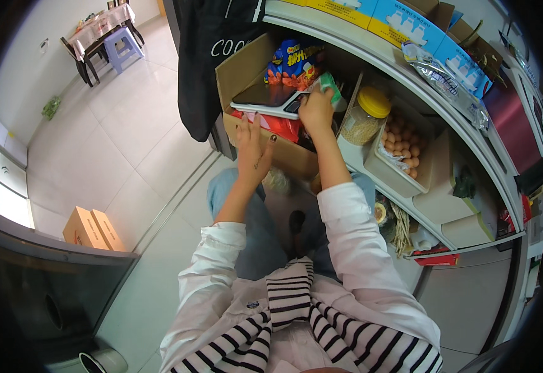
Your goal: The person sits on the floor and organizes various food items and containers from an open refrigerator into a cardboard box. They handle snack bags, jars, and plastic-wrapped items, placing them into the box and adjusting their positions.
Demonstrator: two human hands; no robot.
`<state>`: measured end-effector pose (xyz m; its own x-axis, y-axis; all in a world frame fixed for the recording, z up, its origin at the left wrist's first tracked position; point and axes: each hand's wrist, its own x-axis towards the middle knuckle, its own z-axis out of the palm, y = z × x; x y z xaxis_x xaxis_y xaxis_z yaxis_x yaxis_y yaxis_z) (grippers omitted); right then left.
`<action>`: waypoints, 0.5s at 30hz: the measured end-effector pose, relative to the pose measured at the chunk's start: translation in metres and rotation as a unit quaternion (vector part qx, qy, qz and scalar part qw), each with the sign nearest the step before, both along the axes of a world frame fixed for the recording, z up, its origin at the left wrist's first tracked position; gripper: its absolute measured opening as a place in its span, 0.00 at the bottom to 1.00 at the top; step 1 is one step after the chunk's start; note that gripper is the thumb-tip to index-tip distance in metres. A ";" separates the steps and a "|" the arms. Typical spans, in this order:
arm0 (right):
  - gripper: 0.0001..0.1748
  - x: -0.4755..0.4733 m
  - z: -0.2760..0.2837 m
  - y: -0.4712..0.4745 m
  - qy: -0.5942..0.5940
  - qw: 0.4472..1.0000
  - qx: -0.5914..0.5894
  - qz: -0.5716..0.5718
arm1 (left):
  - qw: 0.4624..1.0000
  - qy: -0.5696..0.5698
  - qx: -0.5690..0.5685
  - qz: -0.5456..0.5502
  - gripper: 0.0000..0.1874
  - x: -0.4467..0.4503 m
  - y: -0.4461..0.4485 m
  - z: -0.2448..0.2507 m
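A cardboard box (271, 140) stands open on a shelf before me. In it lie a white kitchen scale (271, 110) with a dark top, a red plastic packet (280, 127) under the scale, and blue snack bags (294, 63) behind it. My left hand (254, 147) rests at the box's near edge, fingers spread over the red packet and close to the scale's front side. At the scale's right end, my right hand (317, 109) has its fingers bent beside a green and white packet (329, 86); whether it grips the packet or the scale is unclear.
Right of the box stand a yellow-lidded jar (367, 114) of grain and a bin of brown eggs (399, 144). Blue and yellow cartons (402, 23) line the counter above. A black bag (201, 70) hangs at left. Cardboard boxes (92, 228) stand beyond a dark cabinet.
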<state>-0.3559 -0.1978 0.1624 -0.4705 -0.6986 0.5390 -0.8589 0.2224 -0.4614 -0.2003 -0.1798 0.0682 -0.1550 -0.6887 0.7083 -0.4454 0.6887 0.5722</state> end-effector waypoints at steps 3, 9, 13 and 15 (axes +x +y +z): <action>0.28 0.000 -0.004 0.017 0.063 0.996 0.053 0.046 | 0.998 -0.030 0.043 0.027 0.33 -0.009 -0.002 -0.003; 0.43 0.003 -0.003 0.021 0.109 0.989 0.099 0.030 | 0.999 0.024 0.024 0.037 0.34 -0.015 -0.004 -0.001; 0.46 0.001 -0.007 0.027 0.075 0.989 0.087 0.096 | 0.983 -0.091 -0.005 0.158 0.36 -0.020 0.001 0.011; 0.46 -0.007 -0.013 0.033 0.031 0.985 0.040 0.162 | 0.985 -0.046 -0.084 0.143 0.34 -0.023 0.000 0.018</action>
<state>-0.3631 -0.1648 0.1490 -0.1833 -0.8481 0.4971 -0.9167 -0.0352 -0.3981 -0.2231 -0.1800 0.0863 -0.0408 -0.5885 0.8075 -0.6798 0.6086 0.4092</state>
